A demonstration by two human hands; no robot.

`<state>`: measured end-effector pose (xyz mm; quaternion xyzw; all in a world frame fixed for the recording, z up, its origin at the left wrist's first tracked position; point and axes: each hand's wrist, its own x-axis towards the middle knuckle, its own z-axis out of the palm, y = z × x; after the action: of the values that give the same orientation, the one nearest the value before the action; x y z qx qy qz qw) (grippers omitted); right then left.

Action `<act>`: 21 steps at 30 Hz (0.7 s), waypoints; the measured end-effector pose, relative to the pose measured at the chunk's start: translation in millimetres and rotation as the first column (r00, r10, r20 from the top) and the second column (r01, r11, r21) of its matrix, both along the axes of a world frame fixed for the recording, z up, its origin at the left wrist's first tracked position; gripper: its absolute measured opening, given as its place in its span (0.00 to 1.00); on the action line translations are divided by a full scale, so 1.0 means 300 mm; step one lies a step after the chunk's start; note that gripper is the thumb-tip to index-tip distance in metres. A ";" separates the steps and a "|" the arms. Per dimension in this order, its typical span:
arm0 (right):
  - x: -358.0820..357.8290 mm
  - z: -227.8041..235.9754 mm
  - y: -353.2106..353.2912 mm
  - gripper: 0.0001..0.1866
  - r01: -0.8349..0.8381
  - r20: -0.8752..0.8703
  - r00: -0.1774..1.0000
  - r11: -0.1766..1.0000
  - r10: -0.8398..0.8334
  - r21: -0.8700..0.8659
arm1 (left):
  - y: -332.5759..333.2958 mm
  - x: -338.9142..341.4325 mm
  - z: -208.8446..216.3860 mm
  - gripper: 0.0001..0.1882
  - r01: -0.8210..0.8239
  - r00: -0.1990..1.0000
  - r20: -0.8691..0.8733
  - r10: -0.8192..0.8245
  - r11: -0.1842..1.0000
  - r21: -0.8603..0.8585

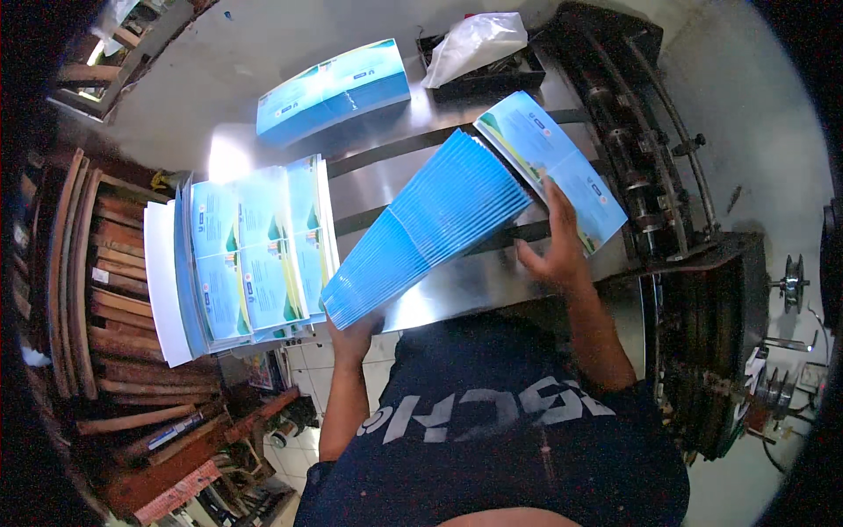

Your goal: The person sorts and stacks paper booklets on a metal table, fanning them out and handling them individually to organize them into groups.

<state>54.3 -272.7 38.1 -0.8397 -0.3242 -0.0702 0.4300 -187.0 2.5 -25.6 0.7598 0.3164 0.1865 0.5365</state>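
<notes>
A long stack of blue folded printed sheets (430, 228) is fanned out slantwise over the metal table, its edges showing as many ridges. My left hand (354, 334) grips the near left end of that stack, its fingers mostly hidden underneath. At the far right end a printed blue sheet (562, 167) with a green and yellow band lies face up, tilted against the fan. My right hand (562, 250) is at this sheet's near edge, thumb and fingers spread apart, fingertips touching it. Rows of printed blue sheets (263, 255) stand at the left, overlapping, with white sheets (165, 281) at their outer side.
Another pile of blue printed sheets (334, 92) lies at the back of the metal table (430, 303). Behind is a black tray (492, 75) with a white plastic bag (479, 44). Dark machine rollers (637, 167) border the right; a wooden rack (132, 290) stands left.
</notes>
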 end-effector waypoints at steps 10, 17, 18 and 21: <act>-0.130 0.130 0.114 0.23 -0.141 0.345 0.906 0.943 0.246 -0.302 | -0.006 -0.022 -0.034 0.20 -0.023 0.999 0.024 0.027 0.986 -0.166; -0.170 0.127 0.083 0.21 -0.108 0.275 0.938 0.931 0.211 -0.348 | -0.030 -0.011 -0.050 0.18 -0.062 0.994 0.087 0.066 0.997 -0.052; -0.168 0.141 0.094 0.20 -0.108 0.247 0.948 0.931 0.202 -0.349 | -0.031 -0.013 -0.050 0.19 -0.059 0.994 0.091 0.063 0.997 -0.046; -0.166 0.149 0.120 0.17 -0.175 0.087 0.971 0.912 0.221 -0.371 | -0.030 -0.024 -0.058 0.22 -0.059 0.996 0.072 0.060 0.998 -0.023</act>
<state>4.5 -236.7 82.8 -0.8607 -0.4418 -0.0189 0.2522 -194.2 -6.4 -43.1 0.7371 0.3210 0.2266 0.5498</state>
